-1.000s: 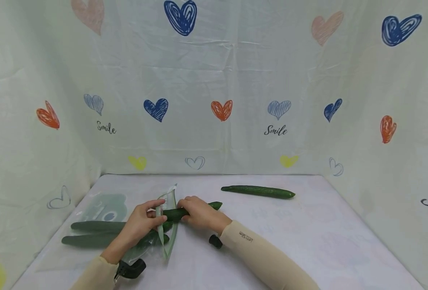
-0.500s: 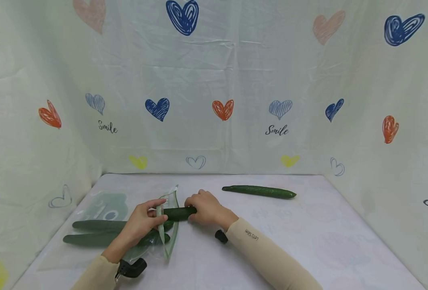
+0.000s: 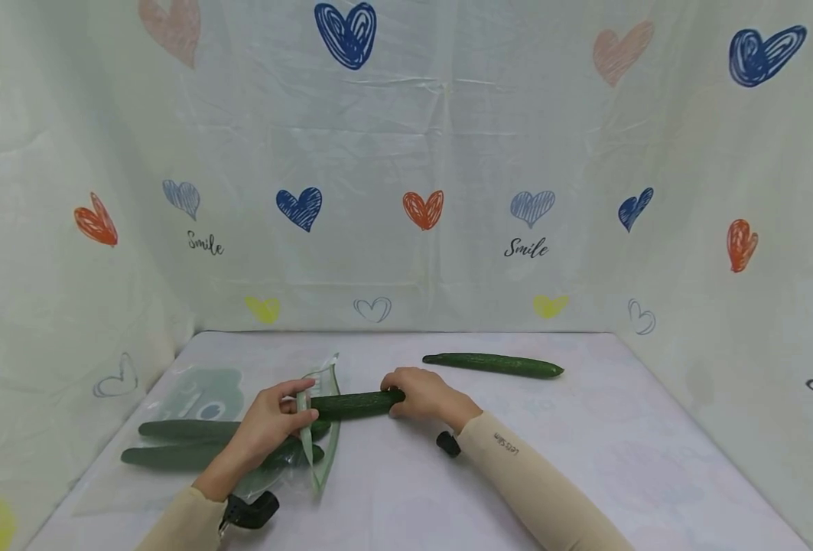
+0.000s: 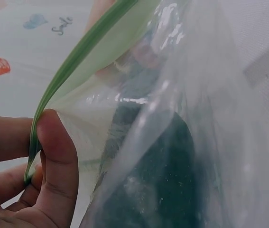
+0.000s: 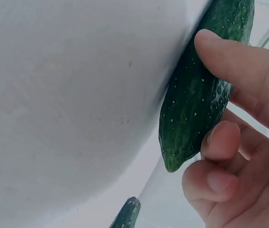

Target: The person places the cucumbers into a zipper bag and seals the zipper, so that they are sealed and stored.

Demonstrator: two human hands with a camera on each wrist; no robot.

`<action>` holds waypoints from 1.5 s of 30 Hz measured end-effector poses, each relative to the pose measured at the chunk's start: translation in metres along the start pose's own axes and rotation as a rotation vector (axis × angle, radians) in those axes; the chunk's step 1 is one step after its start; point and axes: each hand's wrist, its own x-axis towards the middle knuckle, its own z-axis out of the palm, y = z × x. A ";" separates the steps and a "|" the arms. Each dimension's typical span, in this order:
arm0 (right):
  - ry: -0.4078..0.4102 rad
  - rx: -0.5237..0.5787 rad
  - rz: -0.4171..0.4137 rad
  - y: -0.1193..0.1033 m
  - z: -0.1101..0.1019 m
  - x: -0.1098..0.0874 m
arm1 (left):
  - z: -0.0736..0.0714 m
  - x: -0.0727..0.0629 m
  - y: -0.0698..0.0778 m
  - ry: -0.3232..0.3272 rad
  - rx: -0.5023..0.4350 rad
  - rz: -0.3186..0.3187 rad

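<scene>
My left hand [image 3: 265,425] pinches the green-edged rim of a clear zip bag [image 3: 320,459] between thumb and fingers, and the bag's mouth gapes to the right. In the left wrist view the thumb presses the green strip [image 4: 60,78] against the fingers. Two cucumbers lie inside the bag, an upper cucumber [image 3: 186,430] and a lower cucumber [image 3: 172,457]. A third cucumber [image 3: 354,405] has its left end in the bag's mouth. My right hand [image 3: 428,394] grips it close to its right end; the tip pokes out below the thumb in the right wrist view.
Another cucumber [image 3: 492,364] lies at the back of the white-covered table [image 3: 551,459], right of the bag. A pale green print [image 3: 199,390] shows on the bag's far side. A heart-patterned curtain [image 3: 461,268] stands behind and along both sides.
My right hand has moved rightward along the cucumber, from near the bag's mouth to the right end, so more of the cucumber shows between hand and bag. The left hand stays on the rim.
</scene>
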 end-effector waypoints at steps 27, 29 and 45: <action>0.097 -0.029 -0.085 -0.057 0.008 0.030 | -0.001 0.000 0.004 0.011 0.006 0.014; 0.098 -0.029 -0.090 -0.061 0.008 0.033 | -0.002 -0.001 0.004 0.009 0.008 0.019; 0.015 0.115 -0.034 -0.052 0.010 0.038 | -0.002 -0.001 0.002 0.011 0.000 0.008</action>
